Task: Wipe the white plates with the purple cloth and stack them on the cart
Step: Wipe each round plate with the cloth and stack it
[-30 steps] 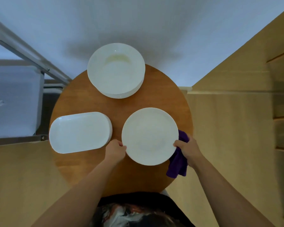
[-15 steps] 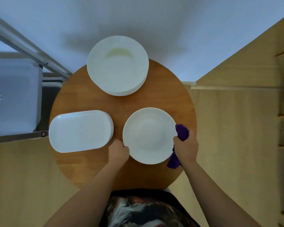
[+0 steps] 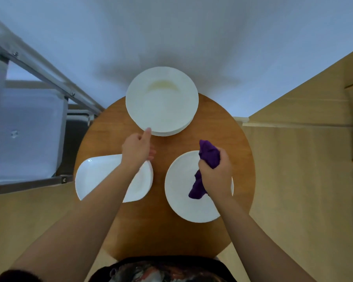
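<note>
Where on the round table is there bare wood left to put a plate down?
The widest bare wood is the near edge, below the oblong plate and the round plate. A narrow strip runs between those two. The right rim is slim. The far side is crowded: plate stack, left hand, and right hand gripping the purple cloth.

one plate stack (image 3: 162, 102), one oblong plate (image 3: 102, 176), one round plate (image 3: 181, 202), one purple cloth (image 3: 209, 153)

A round wooden table (image 3: 165, 231) carries a plate stack (image 3: 162, 100), an oblong platter (image 3: 98, 178), and a round plate (image 3: 183, 202).
</note>
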The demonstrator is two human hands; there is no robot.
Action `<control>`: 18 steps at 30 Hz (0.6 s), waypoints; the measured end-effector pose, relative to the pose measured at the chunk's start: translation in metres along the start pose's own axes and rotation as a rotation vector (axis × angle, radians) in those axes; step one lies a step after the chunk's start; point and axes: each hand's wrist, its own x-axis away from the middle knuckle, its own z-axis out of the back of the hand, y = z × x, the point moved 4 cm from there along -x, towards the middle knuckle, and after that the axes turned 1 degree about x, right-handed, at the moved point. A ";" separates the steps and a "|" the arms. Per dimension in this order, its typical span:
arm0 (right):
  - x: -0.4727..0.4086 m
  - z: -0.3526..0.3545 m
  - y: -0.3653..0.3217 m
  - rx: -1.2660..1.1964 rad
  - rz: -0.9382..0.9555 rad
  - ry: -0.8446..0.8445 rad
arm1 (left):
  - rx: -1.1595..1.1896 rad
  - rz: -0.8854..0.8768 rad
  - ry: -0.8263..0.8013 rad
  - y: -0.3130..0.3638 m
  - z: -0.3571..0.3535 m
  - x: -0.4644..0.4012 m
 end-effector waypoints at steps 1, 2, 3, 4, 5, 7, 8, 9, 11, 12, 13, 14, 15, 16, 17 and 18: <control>-0.004 -0.007 -0.009 -0.025 0.022 -0.005 | 0.022 0.007 0.024 0.009 0.006 -0.010; -0.010 -0.015 -0.017 -0.039 0.046 -0.013 | 0.017 0.023 0.029 0.015 0.010 -0.019; -0.015 -0.022 -0.025 -0.051 0.067 -0.020 | -0.008 0.041 0.021 0.020 0.011 -0.027; -0.021 -0.028 -0.032 -0.062 0.081 -0.026 | -0.036 0.060 0.004 0.023 0.010 -0.033; -0.026 -0.034 -0.039 -0.073 0.086 -0.030 | -0.057 0.078 -0.014 0.025 0.009 -0.038; -0.036 -0.043 -0.050 -0.081 0.093 -0.040 | -0.082 0.097 -0.042 0.025 0.007 -0.046; -0.039 -0.047 -0.054 -0.075 0.096 -0.045 | -0.085 0.099 -0.050 0.024 0.007 -0.049; -0.042 -0.050 -0.057 -0.069 0.098 -0.051 | -0.080 0.102 -0.055 0.022 0.007 -0.052; -0.047 -0.053 -0.060 -0.067 0.087 -0.059 | -0.032 0.126 -0.065 0.020 0.010 -0.056; -0.048 -0.054 -0.060 -0.068 0.078 -0.055 | -0.005 0.131 -0.062 0.020 0.013 -0.056; -0.049 -0.053 -0.059 -0.068 0.069 -0.042 | 0.005 0.117 -0.047 0.021 0.016 -0.058; -0.050 -0.053 -0.058 -0.071 0.058 -0.022 | -0.006 0.086 -0.025 0.024 0.021 -0.059; -0.050 -0.052 -0.057 -0.079 0.042 0.003 | -0.028 0.041 -0.003 0.026 0.024 -0.062; -0.050 -0.050 -0.056 -0.094 0.018 0.034 | -0.038 0.005 0.011 0.029 0.028 -0.062; -0.050 -0.049 -0.054 -0.115 -0.012 0.067 | -0.024 -0.009 0.022 0.031 0.030 -0.063; -0.050 -0.047 -0.053 -0.142 -0.043 0.096 | 0.041 0.009 0.020 0.032 0.031 -0.062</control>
